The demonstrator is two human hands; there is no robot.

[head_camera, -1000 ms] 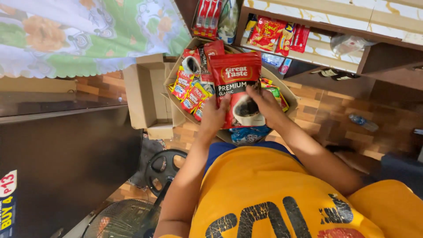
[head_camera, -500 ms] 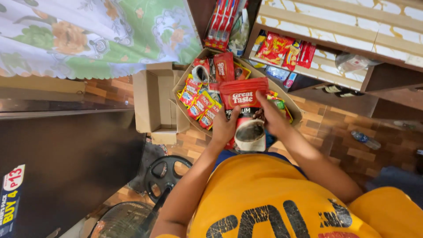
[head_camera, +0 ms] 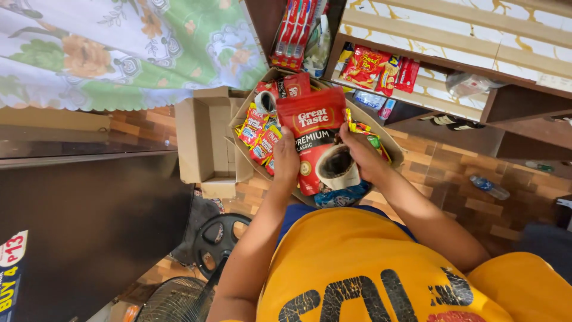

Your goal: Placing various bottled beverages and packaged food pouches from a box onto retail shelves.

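I hold a red coffee pouch (head_camera: pixel 316 128) with a picture of a coffee cup, upright over an open cardboard box (head_camera: pixel 238 122). My left hand (head_camera: pixel 286 158) grips its left edge and my right hand (head_camera: pixel 360 156) grips its right edge. The box holds several red and yellow snack and sachet packets (head_camera: pixel 257 128). A second red pouch (head_camera: pixel 296 83) lies behind the one I hold. A blue packet (head_camera: pixel 339 195) peeks out under it.
A smaller empty cardboard box (head_camera: pixel 199 140) stands to the left. A wooden shelf (head_camera: pixel 417 71) at the upper right carries red snack packs (head_camera: pixel 366 65); toothbrush packs (head_camera: pixel 292 33) hang above. A fan (head_camera: pixel 179 298) sits on the brick-tile floor. A floral cloth (head_camera: pixel 119 48) covers the upper left.
The pouch dipped toward the box half a second ago, then came back up; both hands still hold its sides. The camera view shifted slightly.
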